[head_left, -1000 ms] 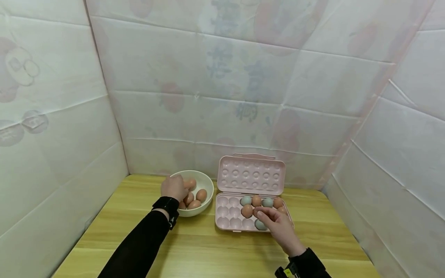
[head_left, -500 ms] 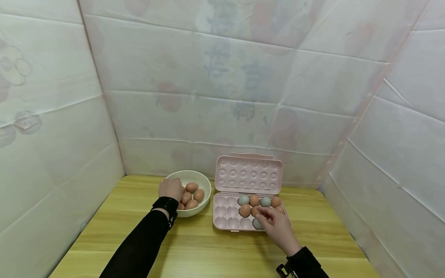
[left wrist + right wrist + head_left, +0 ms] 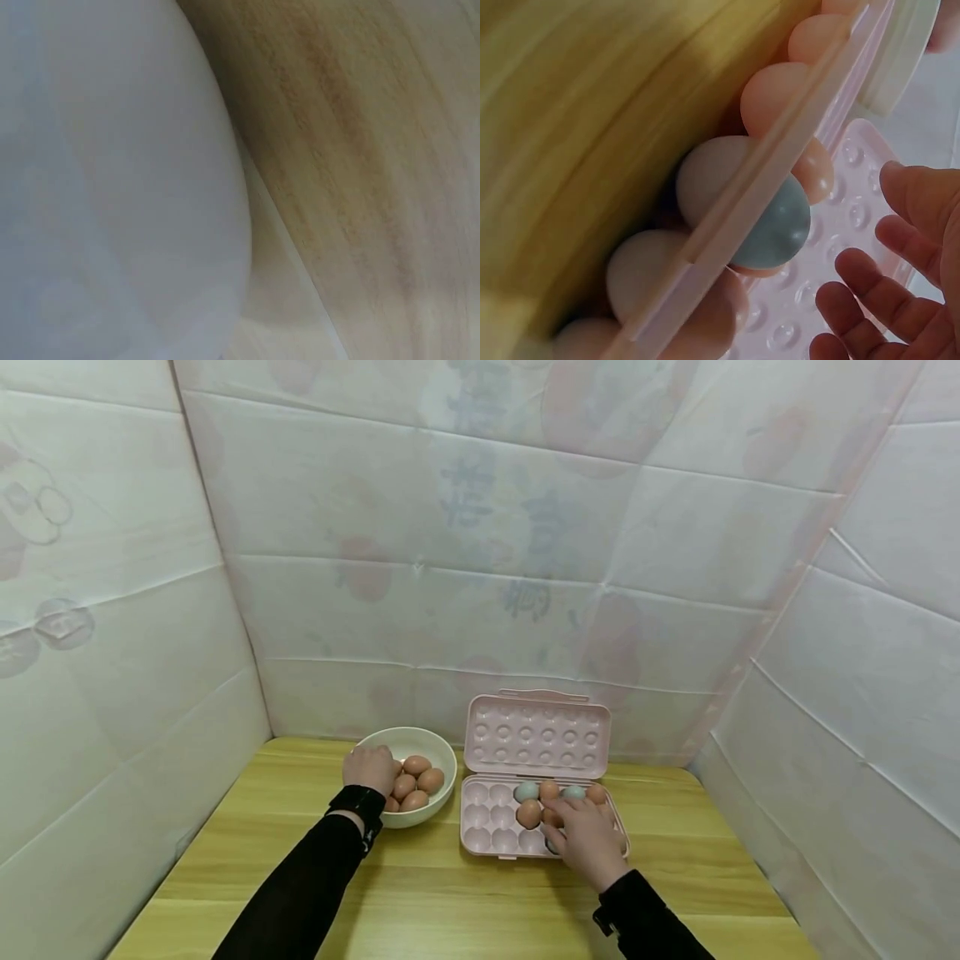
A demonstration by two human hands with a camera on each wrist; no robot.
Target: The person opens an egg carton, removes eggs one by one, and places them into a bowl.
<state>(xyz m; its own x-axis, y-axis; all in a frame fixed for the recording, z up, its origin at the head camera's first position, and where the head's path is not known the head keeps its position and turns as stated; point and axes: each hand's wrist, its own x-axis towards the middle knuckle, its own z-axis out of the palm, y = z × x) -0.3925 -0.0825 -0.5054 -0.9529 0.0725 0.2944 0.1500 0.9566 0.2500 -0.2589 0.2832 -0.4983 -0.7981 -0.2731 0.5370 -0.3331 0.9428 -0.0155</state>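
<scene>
My left hand [image 3: 367, 768] reaches over the left side of a cream bowl [image 3: 444, 753]; its fingertips are hidden. Several brown eggs [image 3: 416, 765] lie in that bowl. In the left wrist view only the bowl's outer wall [image 3: 150, 187] shows beside the wood. My right hand [image 3: 588, 843] hovers over the right part of a pink egg box [image 3: 476, 816], fingers apart and holding nothing, as the right wrist view confirms. Brown eggs [image 3: 528, 814] and blue-green eggs [image 3: 527, 792] sit in the box's cups. Part of the front row is behind my right hand.
The egg box's dimpled lid [image 3: 538, 735] stands raised at the back. Several cups on the box's left hold no egg. A wood-grain table [image 3: 435, 902] carries everything, and pale sheets [image 3: 420, 610] enclose it at the back and both sides.
My right hand has set a brown egg into a middle-row cup and released it; its fingers have spread. My left hand stays at the bowl, slightly farther from the eggs than a second ago.
</scene>
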